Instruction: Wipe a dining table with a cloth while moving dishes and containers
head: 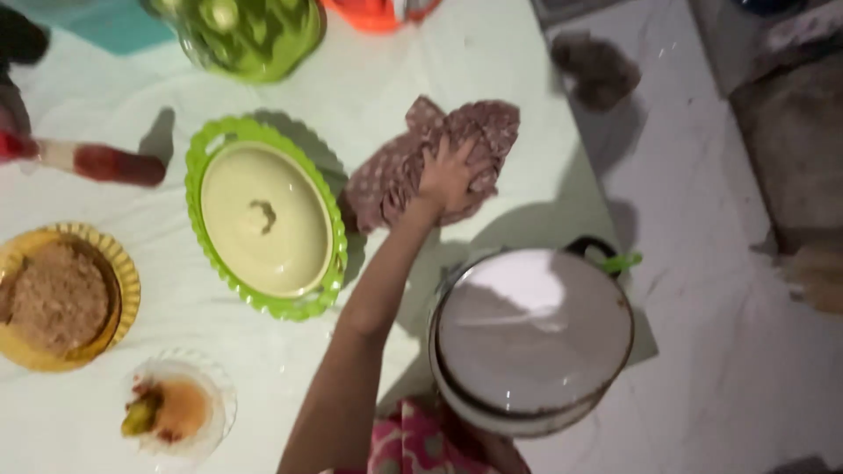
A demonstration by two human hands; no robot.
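Mauve, dotted and crumpled, a single soft cloth (pixel 421 158) lies on the white tabletop (pixel 369 79) with one hand (pixel 450 180) pressed flat on it, fingers spread and slightly curled into the folds. It looks like the left hand, though the blurred view leaves the side uncertain, and whether the fingers pinch the fabric or only rest on it I cannot tell. No second hand of this person shows.

Just beside the hand, toward the wrist's thumb side, sits one cream oval lid (pixel 265 218) with a small knob, set in a lime-green scalloped plastic dish (pixel 200 158). Behind the forearm, close to the elbow, stands one round white enamel pot (pixel 531 338) with a dark rim and black handle, overhanging the table's edge.

Farther from the grip lie one amber glass bowl (pixel 130 290) holding brown crumbly food, one small clear glass dish (pixel 219 386) with orange and green scraps, and one green ribbed container (pixel 250 35) at the far edge. A red-and-white object (pixel 97 162) enters near another person's dark sleeve (pixel 18 39).

Beyond the cloth's fingertip side the table ends, with pale marble floor (pixel 702 263) open past it.
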